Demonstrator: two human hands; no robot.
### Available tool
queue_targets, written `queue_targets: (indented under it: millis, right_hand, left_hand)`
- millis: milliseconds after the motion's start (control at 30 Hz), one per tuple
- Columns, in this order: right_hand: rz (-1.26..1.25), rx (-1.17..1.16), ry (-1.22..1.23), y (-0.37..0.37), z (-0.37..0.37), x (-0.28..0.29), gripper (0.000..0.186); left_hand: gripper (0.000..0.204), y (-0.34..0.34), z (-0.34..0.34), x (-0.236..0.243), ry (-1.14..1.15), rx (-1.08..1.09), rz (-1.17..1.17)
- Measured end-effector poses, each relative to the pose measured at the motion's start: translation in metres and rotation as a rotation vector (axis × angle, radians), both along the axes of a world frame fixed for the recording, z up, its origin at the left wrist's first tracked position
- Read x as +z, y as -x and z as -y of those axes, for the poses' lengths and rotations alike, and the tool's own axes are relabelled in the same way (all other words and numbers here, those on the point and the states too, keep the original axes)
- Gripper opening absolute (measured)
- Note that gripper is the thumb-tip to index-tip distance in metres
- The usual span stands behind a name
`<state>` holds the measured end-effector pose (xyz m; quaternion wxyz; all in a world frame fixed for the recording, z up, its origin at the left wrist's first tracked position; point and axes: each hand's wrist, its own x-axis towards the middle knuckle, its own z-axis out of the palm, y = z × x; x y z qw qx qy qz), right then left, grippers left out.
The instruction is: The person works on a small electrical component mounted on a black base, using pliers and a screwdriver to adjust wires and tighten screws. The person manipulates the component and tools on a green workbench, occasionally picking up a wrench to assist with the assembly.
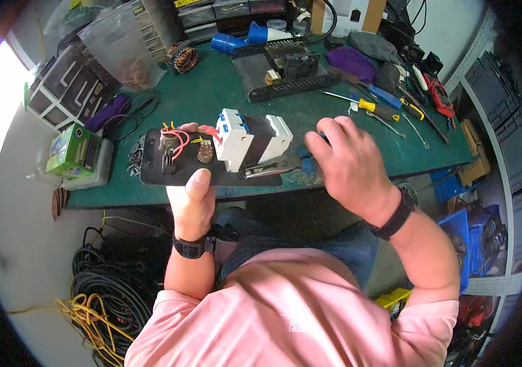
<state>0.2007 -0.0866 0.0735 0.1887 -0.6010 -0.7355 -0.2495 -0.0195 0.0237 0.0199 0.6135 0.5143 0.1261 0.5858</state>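
A flat black plate with rounded corners (230, 178) is held by the left hand (190, 199) above the near edge of the green-topped desk (206, 92), left of its middle. The thumb is pressed against the plate's near edge and the fingers are wrapped beneath, their tips seen past the far edge; the grip is narrow.

Mounted on the plate are a blocky, stepped white plastic module with blue inserts and a smooth dark band (234, 144), a rounded metal component with yellow leads (205, 153) and thin, looped red wires (182, 144).

The right hand (328, 145) is curled, its fingers bent around the blue-gripped end of a slender, shiny steel tool (276, 166). The tool's metal end is laid along the near side of the module; whether it is touched cannot be told.

Toward the desk's far edge, a ribbed black frame (258, 67) is placed near a soft, wrinkled purple cloth (351, 64). A screwdriver with a yellow-and-black handle (378, 111) is laid toward the right edge. Near the far left corner, a ring wound with copper wire (184, 59) is set down.
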Motion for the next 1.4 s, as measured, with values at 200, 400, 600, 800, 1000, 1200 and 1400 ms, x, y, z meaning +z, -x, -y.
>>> queue_targets:
  millis: [200, 400, 600, 800, 1000, 1200, 1400]
  right_hand:
    - [-0.070, -0.115, 0.060, 0.000, 0.003, -0.001, 0.013]
    - [-0.241, -0.154, 0.132, 0.005, 0.004, -0.018, 0.014]
    - [-0.258, -0.143, 0.159, 0.015, 0.000, -0.018, 0.016]
    - [-0.253, -0.154, 0.163, 0.018, 0.000, -0.017, 0.015]
    - [-0.257, -0.142, 0.135, 0.023, 0.001, -0.017, 0.016]
    - [-0.239, -0.160, 0.130, 0.030, 0.001, -0.019, 0.013]
    - [-0.141, -0.118, 0.027, 0.024, -0.001, -0.021, 0.010]
  left_hand:
    - [0.069, -0.006, 0.003, -0.017, 0.077, 0.086, 0.084]
    - [0.051, -0.024, 0.013, -0.010, -0.100, 0.541, 0.054]
    - [0.091, -0.026, 0.014, -0.013, -0.306, 0.565, -0.004]
    - [0.093, -0.028, 0.018, -0.011, -0.379, 0.647, -0.107]
    - [0.098, -0.023, 0.030, 0.003, -0.244, 0.589, -0.097]
    - [0.096, -0.021, 0.030, 0.000, -0.299, 0.665, -0.159]
    - [0.095, -0.017, 0.029, 0.006, -0.405, 0.702, -0.307]
